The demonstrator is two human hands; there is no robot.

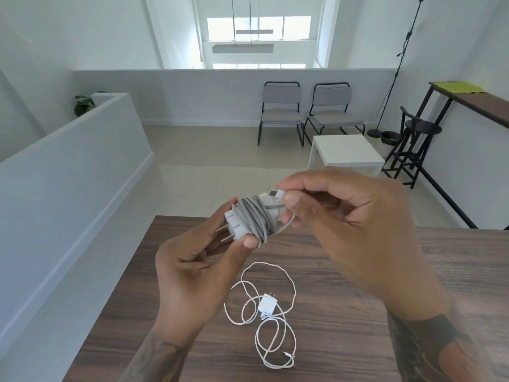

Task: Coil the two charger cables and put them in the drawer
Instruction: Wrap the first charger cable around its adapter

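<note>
1. While your left hand grips the white plastic charger brick with two metal prongs, thumb and fingers clamped on its sides, the grey braided cable sits wound around that brick in several tight turns.
2. Your right hand pinches the cable's white connector end between thumb and forefinger, just beside the brick; only a short tail remains loose, so by my reading this first coil needs just a final tuck.
3. Below your left fingers, on the dark wood-grain tabletop, the second charger lies untouched: a small white plug adapter with its thin white cable sprawled in loose, uneven loops, its free tip nearest you.
4. Judged from this, roughly half the coiling is done; the thin cable is still to be wound, and both are still to be stowed.
5. No drawer shows in view, so I cannot tell where it stands.
6. No brand, label or writing is legible on either charger.
</note>
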